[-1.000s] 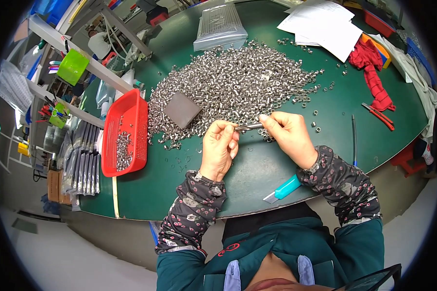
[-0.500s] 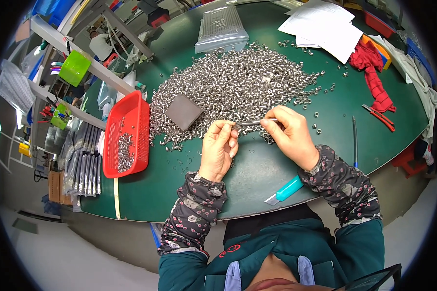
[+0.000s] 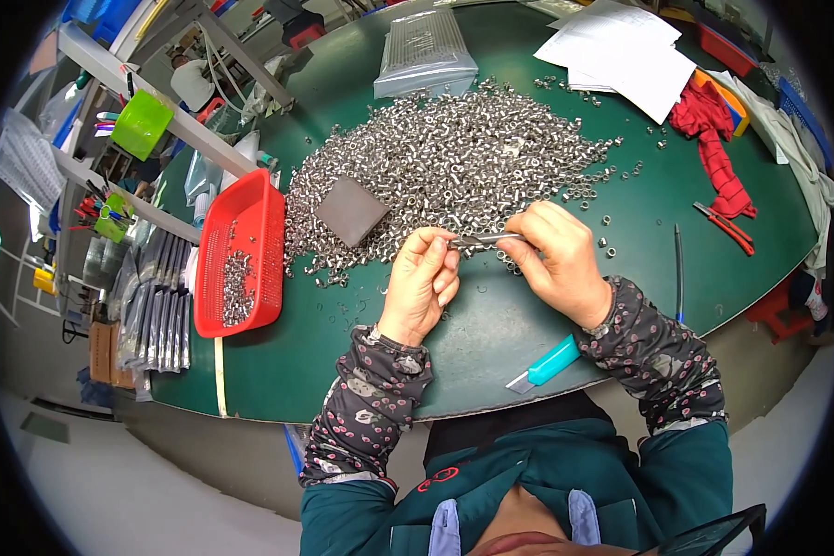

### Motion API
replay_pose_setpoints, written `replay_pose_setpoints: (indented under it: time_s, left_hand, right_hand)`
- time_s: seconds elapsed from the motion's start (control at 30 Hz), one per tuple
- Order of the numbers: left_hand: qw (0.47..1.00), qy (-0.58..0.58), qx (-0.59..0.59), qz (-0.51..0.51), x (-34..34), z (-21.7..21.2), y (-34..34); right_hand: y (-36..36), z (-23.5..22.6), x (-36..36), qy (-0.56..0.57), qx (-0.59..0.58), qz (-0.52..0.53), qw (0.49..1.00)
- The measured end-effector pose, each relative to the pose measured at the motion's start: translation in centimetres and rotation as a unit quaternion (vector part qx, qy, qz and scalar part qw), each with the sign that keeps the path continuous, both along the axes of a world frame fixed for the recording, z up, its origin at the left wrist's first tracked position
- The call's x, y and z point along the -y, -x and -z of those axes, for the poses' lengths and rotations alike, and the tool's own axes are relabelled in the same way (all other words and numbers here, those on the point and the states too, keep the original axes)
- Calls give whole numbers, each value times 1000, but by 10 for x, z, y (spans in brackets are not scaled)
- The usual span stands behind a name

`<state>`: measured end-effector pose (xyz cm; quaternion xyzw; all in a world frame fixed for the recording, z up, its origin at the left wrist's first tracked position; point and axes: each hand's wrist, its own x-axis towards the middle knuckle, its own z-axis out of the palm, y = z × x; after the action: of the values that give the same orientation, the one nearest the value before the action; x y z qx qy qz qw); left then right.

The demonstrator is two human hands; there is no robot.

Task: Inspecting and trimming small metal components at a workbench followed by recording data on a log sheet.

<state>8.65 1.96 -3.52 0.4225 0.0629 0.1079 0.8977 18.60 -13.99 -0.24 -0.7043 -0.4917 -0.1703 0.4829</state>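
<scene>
The left hand and right hand meet over the green desk, at the near edge of a large heap of small metal nuts. Between them runs a thin metal rod, lying roughly level; the left grip is closed on one end, the right grip closed on the other. The fingertips cover both ends of the rod, so how far it runs into either hand cannot be told. Whether any nuts sit on the rod is too small to make out. The right palm faces down and hides whatever may lie under it. A dark flat square block rests on the left part of the heap, touching the nuts around it. A red basket stands to the left, just beside the heap, with a small lot of nuts in its bottom. A teal knife lies near the front edge of the desk, beneath the right forearm and apart from the hands. Farther back a clear bag borders the heap; its contents are blurred. White sheets and a red cloth lie at the far right, with red pliers near them. The desk's far corners are cut off by the round lens rim, and straight edges bend there.
</scene>
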Motion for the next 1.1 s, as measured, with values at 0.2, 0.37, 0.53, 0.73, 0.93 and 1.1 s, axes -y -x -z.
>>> replay_pose_setpoints:
  time_s: [0.2,0.37,0.53,0.73,0.93,1.1]
  left_hand:
    - [999,30,-3,18,1,-2,-1]
    - [1000,11,-4,14,-1,2,-1]
    - [999,16,0,28,-2,1,0]
    - [1000,3,-5,-3,1,1,-1]
    - [1000,10,2,9,-1,2,-1]
    - [1000,1,7,17,0,2,-1]
  right_hand:
    - [-1,3,0,-6,16,-7,1000]
    - [0,2,0,-1,23,-9,1000]
    - [0,2,0,-1,27,-12,1000]
    - [1,2,0,5,32,-16,999]
    - [1,1,-1,-10,35,-18,999]
    - [0,3,0,-5,23,-20,1000]
